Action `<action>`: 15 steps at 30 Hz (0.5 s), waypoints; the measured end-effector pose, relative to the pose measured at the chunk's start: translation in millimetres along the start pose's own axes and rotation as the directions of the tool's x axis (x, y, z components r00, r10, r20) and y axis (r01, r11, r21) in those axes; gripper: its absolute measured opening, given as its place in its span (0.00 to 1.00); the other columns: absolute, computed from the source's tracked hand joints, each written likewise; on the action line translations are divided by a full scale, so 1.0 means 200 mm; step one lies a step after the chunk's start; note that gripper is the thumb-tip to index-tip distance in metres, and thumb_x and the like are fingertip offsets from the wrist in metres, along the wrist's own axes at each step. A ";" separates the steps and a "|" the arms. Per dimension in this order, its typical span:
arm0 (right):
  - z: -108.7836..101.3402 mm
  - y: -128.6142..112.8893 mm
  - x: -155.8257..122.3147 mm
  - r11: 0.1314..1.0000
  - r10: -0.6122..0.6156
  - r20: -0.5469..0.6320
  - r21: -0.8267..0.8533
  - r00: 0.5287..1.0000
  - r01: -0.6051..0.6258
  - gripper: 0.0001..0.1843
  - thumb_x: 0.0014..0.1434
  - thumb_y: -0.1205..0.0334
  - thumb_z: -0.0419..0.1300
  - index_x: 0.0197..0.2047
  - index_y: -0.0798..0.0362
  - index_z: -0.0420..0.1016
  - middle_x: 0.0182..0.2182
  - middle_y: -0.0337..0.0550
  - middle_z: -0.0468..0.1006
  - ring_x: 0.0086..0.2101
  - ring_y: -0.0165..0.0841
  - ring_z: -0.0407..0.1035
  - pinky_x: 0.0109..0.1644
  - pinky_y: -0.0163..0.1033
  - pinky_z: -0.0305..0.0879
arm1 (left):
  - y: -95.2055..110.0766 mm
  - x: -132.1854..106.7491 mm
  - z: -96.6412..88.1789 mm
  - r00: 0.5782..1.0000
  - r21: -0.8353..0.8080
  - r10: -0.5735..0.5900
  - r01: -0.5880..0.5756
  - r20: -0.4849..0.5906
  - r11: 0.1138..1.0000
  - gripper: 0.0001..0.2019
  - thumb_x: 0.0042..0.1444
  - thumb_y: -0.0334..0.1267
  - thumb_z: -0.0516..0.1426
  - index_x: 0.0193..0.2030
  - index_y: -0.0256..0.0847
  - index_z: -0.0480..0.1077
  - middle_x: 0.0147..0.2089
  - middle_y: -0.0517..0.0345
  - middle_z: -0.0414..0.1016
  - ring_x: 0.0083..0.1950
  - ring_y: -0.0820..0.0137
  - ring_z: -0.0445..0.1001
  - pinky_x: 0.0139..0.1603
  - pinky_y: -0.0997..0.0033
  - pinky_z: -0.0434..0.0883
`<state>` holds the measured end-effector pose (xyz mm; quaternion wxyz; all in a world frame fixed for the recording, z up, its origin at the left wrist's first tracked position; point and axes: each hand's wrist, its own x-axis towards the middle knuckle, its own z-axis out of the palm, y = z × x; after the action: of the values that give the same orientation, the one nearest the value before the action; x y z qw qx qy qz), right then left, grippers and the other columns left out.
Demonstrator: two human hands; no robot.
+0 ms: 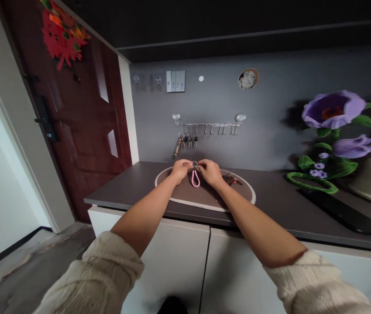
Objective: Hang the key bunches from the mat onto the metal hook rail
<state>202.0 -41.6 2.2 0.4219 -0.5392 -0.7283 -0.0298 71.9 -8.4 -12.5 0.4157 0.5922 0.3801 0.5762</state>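
Just above an oval brown mat (185,203) with a white rim, my left hand (181,169) pinches the left side of a metal key ring (194,164). A pink loop strap (195,179) hangs from that ring. My right hand (210,171) is closed at the ring's right side, its fingertips together on something small, perhaps a key, too small to make out. Beside my right wrist, a bunch of keys (231,179) with a dark brown piece lies on the mat, partly hidden by the arm.
On the wall behind, a clear hook rail (207,124) carries several hanging keys (190,141) on its left hooks. Purple fabric flowers (334,111) stand at the right, near a long black object (349,213) on the dark counter (116,187). A dark red door (84,131) is at the left.
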 end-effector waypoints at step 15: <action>-0.01 -0.03 -0.01 0.992 -0.106 0.008 0.076 0.994 0.105 0.15 0.51 0.64 0.54 0.43 0.52 0.71 0.38 0.43 0.75 0.39 0.32 0.68 0.45 0.36 0.60 | 0.09 -0.03 -0.02 0.988 -0.292 -0.152 0.153 0.027 0.944 0.07 0.40 0.32 0.60 0.28 0.32 0.70 0.26 0.54 0.72 0.27 0.78 0.68 0.32 0.76 0.64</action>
<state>198.4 -46.4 4.4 0.4352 -0.4837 -0.7590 -0.0213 67.5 -19.5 2.5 0.5428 0.4940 0.3344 0.5911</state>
